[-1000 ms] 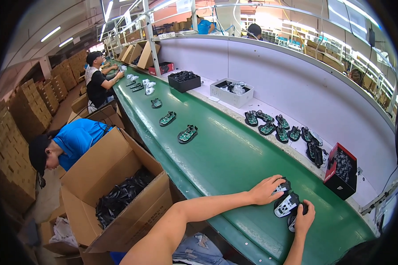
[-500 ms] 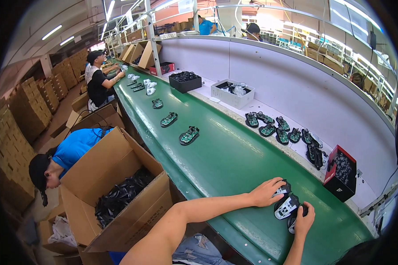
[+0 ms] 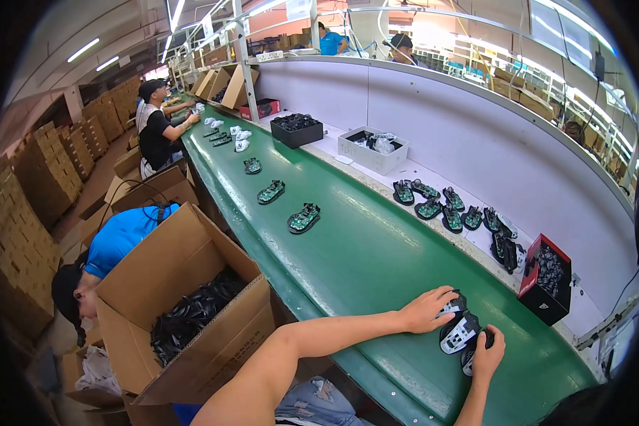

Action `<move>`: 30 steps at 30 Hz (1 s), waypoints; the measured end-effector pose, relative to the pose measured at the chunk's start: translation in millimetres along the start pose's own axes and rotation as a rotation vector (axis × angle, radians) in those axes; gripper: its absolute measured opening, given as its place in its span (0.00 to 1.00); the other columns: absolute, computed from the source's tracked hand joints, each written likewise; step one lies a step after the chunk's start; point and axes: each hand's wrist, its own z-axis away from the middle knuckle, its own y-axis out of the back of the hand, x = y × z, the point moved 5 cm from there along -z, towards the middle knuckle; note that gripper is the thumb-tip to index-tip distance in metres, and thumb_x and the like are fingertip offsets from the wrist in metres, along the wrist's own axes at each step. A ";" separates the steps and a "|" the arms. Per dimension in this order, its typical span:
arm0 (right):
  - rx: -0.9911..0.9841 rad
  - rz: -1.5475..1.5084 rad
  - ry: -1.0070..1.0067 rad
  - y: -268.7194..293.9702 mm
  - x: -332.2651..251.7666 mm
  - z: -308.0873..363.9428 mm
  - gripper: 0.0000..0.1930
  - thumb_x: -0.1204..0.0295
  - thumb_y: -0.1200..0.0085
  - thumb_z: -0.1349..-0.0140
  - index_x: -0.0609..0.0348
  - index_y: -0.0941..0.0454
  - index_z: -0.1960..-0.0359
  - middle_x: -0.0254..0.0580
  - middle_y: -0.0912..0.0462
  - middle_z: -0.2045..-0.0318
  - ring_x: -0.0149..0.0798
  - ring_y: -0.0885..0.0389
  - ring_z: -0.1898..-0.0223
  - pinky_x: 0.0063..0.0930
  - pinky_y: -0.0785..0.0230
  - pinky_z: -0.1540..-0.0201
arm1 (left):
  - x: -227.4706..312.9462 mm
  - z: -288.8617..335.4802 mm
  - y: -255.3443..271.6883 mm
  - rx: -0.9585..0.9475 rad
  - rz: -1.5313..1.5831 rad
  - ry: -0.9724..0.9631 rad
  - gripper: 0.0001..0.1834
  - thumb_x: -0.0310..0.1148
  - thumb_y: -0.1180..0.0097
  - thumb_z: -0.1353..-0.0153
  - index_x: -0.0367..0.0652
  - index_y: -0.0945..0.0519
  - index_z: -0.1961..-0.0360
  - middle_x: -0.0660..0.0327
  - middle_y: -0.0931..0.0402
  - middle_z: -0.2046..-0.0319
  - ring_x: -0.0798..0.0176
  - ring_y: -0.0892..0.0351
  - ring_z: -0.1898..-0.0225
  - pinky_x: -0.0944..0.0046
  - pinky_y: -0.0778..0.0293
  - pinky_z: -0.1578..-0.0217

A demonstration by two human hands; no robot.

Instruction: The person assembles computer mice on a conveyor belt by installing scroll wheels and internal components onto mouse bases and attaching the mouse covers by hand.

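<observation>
Three black-and-white computer mouse top shells stand side by side on the green belt (image 3: 376, 248) at the lower right. My left hand (image 3: 426, 310) reaches across the belt, its fingers curled over the farthest mouse shell (image 3: 456, 304). Between my hands sits the middle mouse shell (image 3: 461, 334), its pale panel facing up. The nearest mouse shell (image 3: 468, 361) is partly covered by my right hand (image 3: 489, 351), whose fingers and thumb close round it. Farther along the belt lie mouse bases with green circuit boards, one of them the nearest mouse base (image 3: 304, 218).
Several circuit-board mouse bases (image 3: 429, 207) crowd the ledge beside a red-and-black box of small parts (image 3: 547, 277). A white box (image 3: 373, 152) and a black box (image 3: 297, 132) stand farther back. At left, a person in blue (image 3: 124, 238) bends beside a large carton (image 3: 227, 355) of black parts.
The person in blue at left has shifted slightly, with the head lower and nearer the carton. Both my hands and the mouse shells stay in place.
</observation>
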 end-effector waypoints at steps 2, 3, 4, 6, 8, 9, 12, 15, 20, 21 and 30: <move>0.000 -0.001 -0.004 0.1 0.0 0.6 0.14 0.73 0.43 0.40 0.62 0.21 0.52 0.47 0.19 0.53 0.50 0.24 0.48 0.41 0.34 0.42 | -0.5 0.0 0.1 -0.014 0.004 0.003 0.28 0.40 0.46 0.32 0.39 0.35 0.36 0.43 0.40 0.34 0.37 0.36 0.36 0.47 0.37 0.36; 0.006 -0.008 -0.013 0.6 -2.2 -0.8 0.14 0.73 0.44 0.40 0.62 0.21 0.52 0.47 0.19 0.53 0.50 0.24 0.49 0.41 0.34 0.42 | -0.2 -0.3 1.5 0.006 0.005 -0.011 0.28 0.41 0.45 0.32 0.40 0.35 0.36 0.43 0.40 0.34 0.37 0.36 0.36 0.47 0.37 0.36; 0.012 -0.016 -0.021 1.3 -3.4 0.1 0.14 0.73 0.44 0.40 0.62 0.21 0.52 0.47 0.19 0.53 0.50 0.24 0.49 0.41 0.34 0.42 | 0.6 0.9 2.8 0.027 0.005 -0.024 0.28 0.41 0.45 0.32 0.40 0.35 0.36 0.43 0.40 0.34 0.37 0.36 0.35 0.47 0.37 0.36; 0.012 -0.015 -0.009 1.3 -3.4 -0.8 0.14 0.73 0.44 0.40 0.62 0.22 0.52 0.47 0.19 0.53 0.50 0.24 0.48 0.41 0.34 0.42 | 0.9 0.8 2.7 0.032 -0.012 -0.023 0.28 0.41 0.45 0.32 0.40 0.35 0.36 0.43 0.40 0.34 0.37 0.36 0.36 0.47 0.37 0.36; 0.000 0.013 0.002 0.6 -2.7 -1.2 0.14 0.73 0.44 0.40 0.62 0.22 0.52 0.47 0.19 0.53 0.50 0.24 0.48 0.41 0.34 0.42 | -0.6 0.7 1.6 0.000 0.007 0.005 0.28 0.41 0.46 0.32 0.40 0.35 0.36 0.43 0.40 0.34 0.37 0.36 0.36 0.47 0.37 0.36; 0.001 0.012 0.005 0.2 -0.9 -0.7 0.14 0.73 0.44 0.40 0.62 0.22 0.52 0.47 0.19 0.53 0.50 0.24 0.48 0.41 0.34 0.42 | -0.3 0.6 1.3 0.003 0.005 0.003 0.28 0.41 0.46 0.32 0.40 0.35 0.36 0.43 0.40 0.34 0.37 0.36 0.36 0.47 0.37 0.36; 0.014 0.008 0.007 -0.6 2.2 -0.5 0.14 0.72 0.44 0.40 0.62 0.21 0.52 0.47 0.19 0.53 0.50 0.24 0.49 0.41 0.34 0.42 | -0.9 -0.2 -0.2 -0.010 0.006 0.002 0.28 0.41 0.46 0.32 0.40 0.35 0.35 0.42 0.40 0.34 0.36 0.36 0.36 0.47 0.37 0.36; 0.009 0.005 -0.013 0.7 0.3 1.1 0.14 0.72 0.43 0.40 0.62 0.22 0.52 0.47 0.19 0.53 0.50 0.24 0.49 0.41 0.34 0.42 | -0.3 1.5 -0.7 -0.005 0.014 -0.012 0.28 0.41 0.46 0.32 0.40 0.35 0.35 0.43 0.40 0.34 0.36 0.36 0.36 0.47 0.36 0.36; 0.006 0.005 0.001 0.3 -1.0 -0.7 0.14 0.72 0.43 0.40 0.61 0.22 0.52 0.47 0.19 0.53 0.50 0.24 0.49 0.40 0.34 0.42 | -0.3 1.5 2.3 0.005 0.002 -0.007 0.28 0.41 0.46 0.32 0.39 0.35 0.36 0.42 0.40 0.35 0.36 0.36 0.36 0.47 0.36 0.37; 0.008 0.006 0.005 -0.3 -1.1 -0.1 0.14 0.72 0.43 0.40 0.61 0.22 0.52 0.47 0.19 0.53 0.50 0.24 0.49 0.40 0.34 0.42 | -0.8 1.7 2.4 0.001 0.005 -0.003 0.28 0.41 0.46 0.32 0.39 0.35 0.36 0.42 0.40 0.35 0.36 0.36 0.36 0.47 0.36 0.37; 0.018 -0.004 -0.014 0.0 -1.4 -2.9 0.14 0.71 0.43 0.40 0.61 0.21 0.53 0.47 0.19 0.53 0.50 0.24 0.49 0.41 0.34 0.42 | -0.4 0.5 4.3 0.006 -0.002 -0.009 0.28 0.41 0.45 0.33 0.40 0.35 0.36 0.43 0.40 0.34 0.37 0.36 0.36 0.47 0.37 0.36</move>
